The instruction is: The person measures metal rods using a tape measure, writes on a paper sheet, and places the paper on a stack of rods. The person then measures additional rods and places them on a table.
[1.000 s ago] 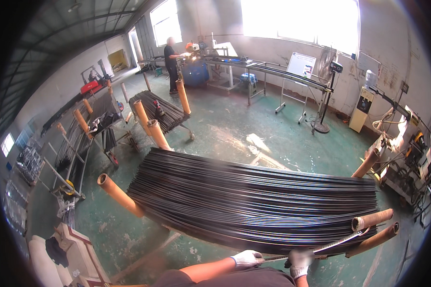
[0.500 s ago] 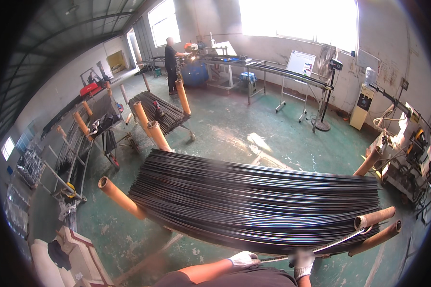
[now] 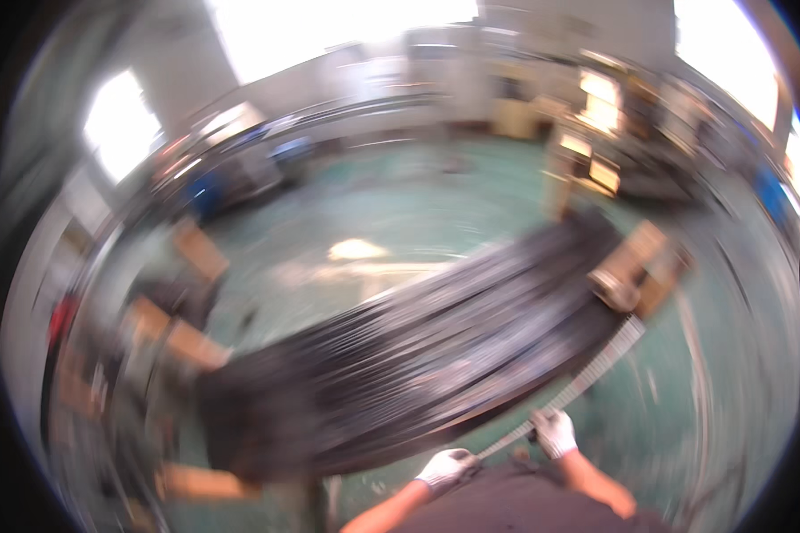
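In white gloves, both hands are low in the view, in front of the near edge of a rack of long black rods (image 3: 436, 346). My left hand (image 3: 446, 465) is closed on the lower end of a long pale strip with fine cross marks, which looks like a measuring tape (image 3: 588, 373). My right hand (image 3: 556, 433) grips the same tape farther along; a small dark thing shows at its fingers, too blurred to name. From there the tape runs up and right to the brown tube post (image 3: 615, 282) at the rack's right end.
More brown posts (image 3: 197, 345) stand at the rack's left end, and another (image 3: 206, 482) lies lower. Beyond the green floor (image 3: 400, 191) are a long bench (image 3: 356, 108) and a machine (image 3: 587, 151) at the far right. Motion smears most of the surroundings.
The whole view has swung right and tilted, so the rack now slants up to the right. Both hands still hold the tape, which now rises more steeply. The far person is no longer discernible.
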The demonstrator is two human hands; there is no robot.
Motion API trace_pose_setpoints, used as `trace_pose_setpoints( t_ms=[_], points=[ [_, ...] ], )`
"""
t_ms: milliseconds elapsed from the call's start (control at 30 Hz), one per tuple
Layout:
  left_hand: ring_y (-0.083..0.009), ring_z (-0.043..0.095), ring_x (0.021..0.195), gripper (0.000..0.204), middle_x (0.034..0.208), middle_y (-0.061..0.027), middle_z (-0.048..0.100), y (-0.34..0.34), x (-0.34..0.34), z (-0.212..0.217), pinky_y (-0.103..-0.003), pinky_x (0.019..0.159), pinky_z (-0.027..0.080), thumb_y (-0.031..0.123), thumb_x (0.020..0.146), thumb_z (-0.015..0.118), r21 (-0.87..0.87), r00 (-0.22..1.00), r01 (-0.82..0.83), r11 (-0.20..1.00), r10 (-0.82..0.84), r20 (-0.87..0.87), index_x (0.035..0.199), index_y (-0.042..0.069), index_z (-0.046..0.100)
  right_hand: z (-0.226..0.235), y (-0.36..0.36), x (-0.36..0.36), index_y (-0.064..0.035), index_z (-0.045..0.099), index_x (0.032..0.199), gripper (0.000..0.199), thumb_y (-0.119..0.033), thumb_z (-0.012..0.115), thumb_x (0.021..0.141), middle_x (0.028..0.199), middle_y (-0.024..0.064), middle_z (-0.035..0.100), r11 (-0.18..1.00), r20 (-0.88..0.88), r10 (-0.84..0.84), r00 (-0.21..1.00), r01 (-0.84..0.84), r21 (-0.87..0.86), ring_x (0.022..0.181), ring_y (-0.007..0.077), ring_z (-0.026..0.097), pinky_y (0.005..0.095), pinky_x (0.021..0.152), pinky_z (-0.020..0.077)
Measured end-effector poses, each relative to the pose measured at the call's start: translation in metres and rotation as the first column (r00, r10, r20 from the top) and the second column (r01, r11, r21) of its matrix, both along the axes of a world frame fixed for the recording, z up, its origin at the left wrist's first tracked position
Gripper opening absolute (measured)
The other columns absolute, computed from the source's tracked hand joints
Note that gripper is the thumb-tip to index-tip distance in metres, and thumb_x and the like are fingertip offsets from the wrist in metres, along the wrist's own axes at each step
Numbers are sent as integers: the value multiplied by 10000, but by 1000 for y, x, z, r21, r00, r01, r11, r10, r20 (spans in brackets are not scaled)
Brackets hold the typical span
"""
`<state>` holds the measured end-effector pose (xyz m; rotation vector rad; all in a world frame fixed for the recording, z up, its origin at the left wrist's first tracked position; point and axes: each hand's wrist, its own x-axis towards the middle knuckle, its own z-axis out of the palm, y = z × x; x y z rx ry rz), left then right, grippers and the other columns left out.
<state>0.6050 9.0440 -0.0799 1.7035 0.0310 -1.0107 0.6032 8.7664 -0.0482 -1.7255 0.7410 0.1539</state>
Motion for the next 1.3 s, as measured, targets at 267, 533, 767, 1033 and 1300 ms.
trace_pose_setpoints(
  t_ms=[267, 533, 767, 1033, 1300],
  points=[
    [-188, 733, 878, 346, 924, -128, 792, -55, 25, -6, -336, 827, 564, 302, 972, 704, 301, 954, 246, 921, -285, 91, 1088, -13, 788, -30, -43, -51, 1, 773, 953, 680, -669, 655, 967, 814, 199, 739, 996, 2, -21, 1000, 21, -92, 793, 341, 724, 464, 794, 553],
    [-225, 702, 939, 203, 975, -41, 726, -110, 71, -101, -366, 794, 573, 300, 1052, 649, 254, 459, 743, 619, -748, 481, 1072, 108, 715, -21, -143, -117, -56, 790, 963, 547, -591, 683, 1000, 715, 94, 707, 918, 152, -392, 907, 397, -3, 672, 207, 672, 398, 676, 531],
    [-121, 696, 827, 398, 927, -63, 765, -317, 43, 24, -274, 768, 562, 305, 1033, 736, 222, 759, 634, 741, -652, 6, 1150, -76, 753, 20, -320, -183, -89, 812, 1140, 552, -611, 703, 997, 829, 99, 764, 731, 227, -671, 706, 680, 46, 753, 205, 711, 377, 724, 556],
    [-138, 684, 770, 387, 878, -72, 753, -531, 57, -32, -296, 707, 560, 287, 1017, 700, 161, 644, 758, 632, -764, -30, 1107, -84, 760, 18, -556, -247, -55, 790, 1022, 595, -631, 640, 1031, 758, 77, 734, 491, 358, -790, 497, 864, -116, 692, 179, 665, 365, 675, 518],
    [-154, 639, 708, 333, 859, -65, 700, -834, 27, -31, -328, 639, 536, 280, 1080, 639, 7, 686, 725, 688, -722, -87, 1101, -45, 708, -20, -711, -313, -54, 760, 937, 427, -470, 706, 1019, 724, 46, 699, 246, 229, -950, 211, 960, 136, 669, 135, 651, 330, 633, 510]
  ],
)
